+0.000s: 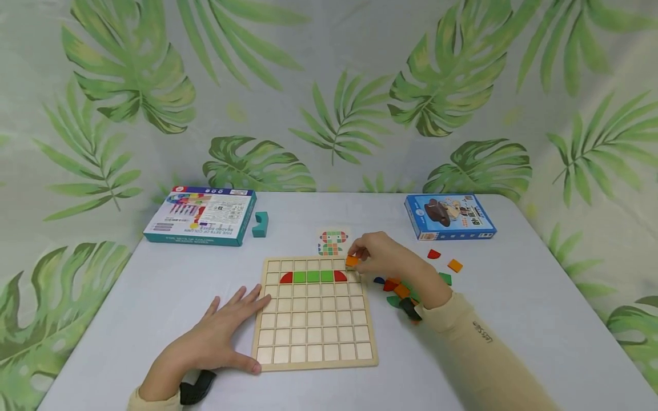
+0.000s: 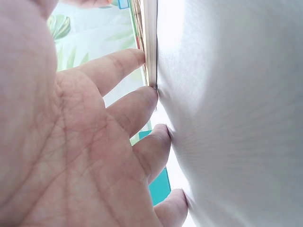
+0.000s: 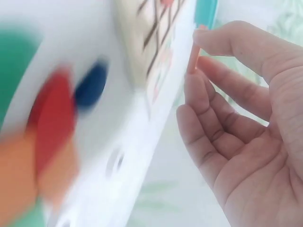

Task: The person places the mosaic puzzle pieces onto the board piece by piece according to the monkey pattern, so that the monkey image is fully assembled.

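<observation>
My right hand [image 1: 384, 254] pinches an orange square tile [image 1: 352, 261] between thumb and fingers, over the top right corner of the wooden grid board [image 1: 315, 337]. In the right wrist view the same tile [image 3: 194, 52] is seen edge-on. The second row of the board holds a run of green square tiles [image 1: 313, 277] with a red quarter-round tile [image 1: 286, 278] at the left end and another red one [image 1: 340, 276] at the right end. My left hand [image 1: 218, 334] lies spread at the board's left side, some fingertips touching the board's edge [image 2: 150, 45].
A pattern card [image 1: 332, 242] lies behind the board. Loose coloured tiles [image 1: 402, 290] are heaped to its right, partly under my right wrist, with a red piece [image 1: 434, 254] and an orange square [image 1: 454, 265] apart. Two boxes [image 1: 200, 216] [image 1: 450, 216] and a teal block [image 1: 260, 224] stand farther back.
</observation>
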{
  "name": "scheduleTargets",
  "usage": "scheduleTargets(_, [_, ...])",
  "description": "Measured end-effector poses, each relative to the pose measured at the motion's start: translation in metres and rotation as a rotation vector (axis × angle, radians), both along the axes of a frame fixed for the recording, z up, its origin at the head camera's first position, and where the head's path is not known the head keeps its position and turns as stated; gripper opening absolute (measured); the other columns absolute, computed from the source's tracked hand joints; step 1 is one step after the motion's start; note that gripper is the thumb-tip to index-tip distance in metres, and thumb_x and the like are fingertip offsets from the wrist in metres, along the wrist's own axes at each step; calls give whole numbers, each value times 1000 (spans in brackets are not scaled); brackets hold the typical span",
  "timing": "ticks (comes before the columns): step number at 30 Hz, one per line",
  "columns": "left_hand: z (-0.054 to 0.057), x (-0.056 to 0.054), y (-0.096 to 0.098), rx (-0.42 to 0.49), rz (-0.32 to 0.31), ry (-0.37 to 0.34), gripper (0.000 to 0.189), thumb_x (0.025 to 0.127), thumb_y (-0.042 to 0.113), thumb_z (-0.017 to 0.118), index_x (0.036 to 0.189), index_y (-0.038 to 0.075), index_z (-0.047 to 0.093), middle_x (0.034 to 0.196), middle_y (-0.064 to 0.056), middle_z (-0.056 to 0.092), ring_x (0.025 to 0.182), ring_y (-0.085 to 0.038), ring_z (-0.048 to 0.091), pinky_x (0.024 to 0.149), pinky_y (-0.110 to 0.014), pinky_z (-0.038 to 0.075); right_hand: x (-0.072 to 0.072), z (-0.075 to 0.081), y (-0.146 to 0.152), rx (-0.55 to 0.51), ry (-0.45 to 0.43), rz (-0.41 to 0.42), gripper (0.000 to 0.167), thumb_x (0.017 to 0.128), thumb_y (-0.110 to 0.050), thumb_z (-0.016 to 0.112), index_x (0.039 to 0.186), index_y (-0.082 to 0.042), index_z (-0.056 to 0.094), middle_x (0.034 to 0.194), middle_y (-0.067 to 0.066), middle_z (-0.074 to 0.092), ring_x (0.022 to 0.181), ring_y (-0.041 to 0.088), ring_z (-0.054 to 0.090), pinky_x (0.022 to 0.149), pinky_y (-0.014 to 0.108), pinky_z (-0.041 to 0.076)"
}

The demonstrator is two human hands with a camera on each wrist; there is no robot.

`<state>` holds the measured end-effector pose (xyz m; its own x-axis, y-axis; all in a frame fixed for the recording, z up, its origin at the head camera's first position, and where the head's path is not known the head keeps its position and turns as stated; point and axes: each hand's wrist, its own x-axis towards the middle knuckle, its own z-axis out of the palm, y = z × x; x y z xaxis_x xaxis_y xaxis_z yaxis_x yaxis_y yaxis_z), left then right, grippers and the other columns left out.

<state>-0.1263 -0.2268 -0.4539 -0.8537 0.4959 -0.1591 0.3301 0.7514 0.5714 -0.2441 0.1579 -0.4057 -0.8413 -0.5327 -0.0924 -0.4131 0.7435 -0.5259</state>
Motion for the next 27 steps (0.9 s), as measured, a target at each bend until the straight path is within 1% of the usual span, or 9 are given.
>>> scheduleTargets(3, [-1,0,0,-1,-2,4,126,61,68,95,167,25,41,180,-9,26,167,-48,15,122,-86,1,2,-2,-21,-10,1,54,22,93,-11,78,114,-6,78,111,5,77,95,14,67,89,30,61])
scheduleTargets(7, [0,0,0,-2,-1,2,126,61,67,95,167,24,42,180,-9,26,167,-47,15,123,-85,1,4,-4,-48,-18,40,151,20,94,-12,79,112,-6,78,110,5,78,94,12,69,86,25,60])
scheduleTargets(10, [1,0,0,-2,-1,-1,125,62,67,95,167,24,42,180,-9,26,167,-48,15,123,-85,1,5,-7,-67,-27,55,211,20,94,-12,80,113,-4,78,109,6,78,93,13,70,84,22,59])
scheduleTargets(12, [2,1,0,0,-5,1,125,62,68,95,167,24,42,179,-10,26,166,-48,15,122,-85,1,7,-8,-79,-26,51,227,21,94,-13,81,113,-4,78,109,6,77,93,14,69,84,21,58])
scheduleTargets(16, [2,1,0,1,-15,16,125,63,68,94,167,24,42,179,-10,27,166,-50,16,122,-86,3,12,-11,-99,-18,21,225,22,94,-15,82,114,-6,78,106,4,74,93,15,66,84,22,56])
scheduleTargets(18, [2,1,0,3,-10,8,124,63,69,94,167,24,42,180,-9,26,166,-48,15,123,-85,1,13,-12,-106,-7,16,230,24,94,-16,81,115,-6,78,106,3,74,93,14,65,84,22,56])
scheduleTargets(22, [3,1,-1,5,-14,5,124,63,68,94,167,24,41,179,-10,26,166,-49,15,122,-86,2,14,-16,-115,19,26,261,24,96,-17,79,117,-5,80,106,3,75,92,13,65,84,21,56])
scheduleTargets(27, [4,2,0,4,-18,5,125,63,67,94,167,24,40,180,-10,25,166,-49,15,121,-87,3,13,-20,-120,19,18,304,24,96,-14,79,118,-5,80,105,4,76,89,12,66,80,18,54])
